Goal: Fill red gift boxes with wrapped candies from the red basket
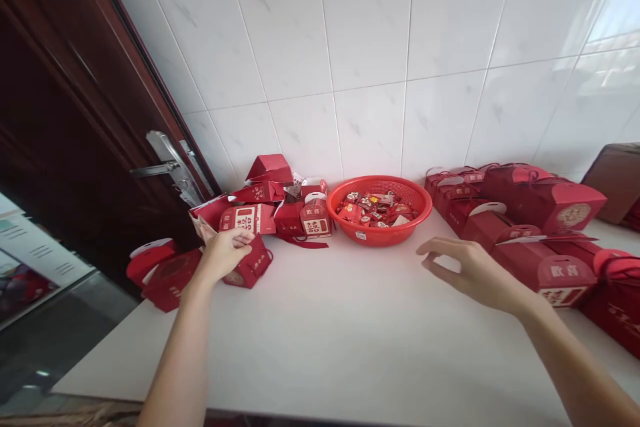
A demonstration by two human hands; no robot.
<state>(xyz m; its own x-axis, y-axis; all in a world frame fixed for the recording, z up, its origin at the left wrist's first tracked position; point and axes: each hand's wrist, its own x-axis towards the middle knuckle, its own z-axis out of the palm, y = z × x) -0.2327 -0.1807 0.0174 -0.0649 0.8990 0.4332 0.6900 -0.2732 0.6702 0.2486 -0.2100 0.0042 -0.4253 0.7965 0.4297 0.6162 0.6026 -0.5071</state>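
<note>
L hand (226,259) holds small red box (250,267), desk (350,333) left, fingers pinched on top; R hand (457,267) half-open, empty, near red basket (390,237) w/ sweets (373,209). Right-side boxes (533,265) seem done; jumbled left boxes (245,219) prob. remain.

The left grip (227,253) partly hides a red box (251,267).

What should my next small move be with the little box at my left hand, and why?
Perhaps draw that red box closer to the red basket: your left hand is at it, your right hand looks empty, and the basket holds wrapped sweets.
</note>
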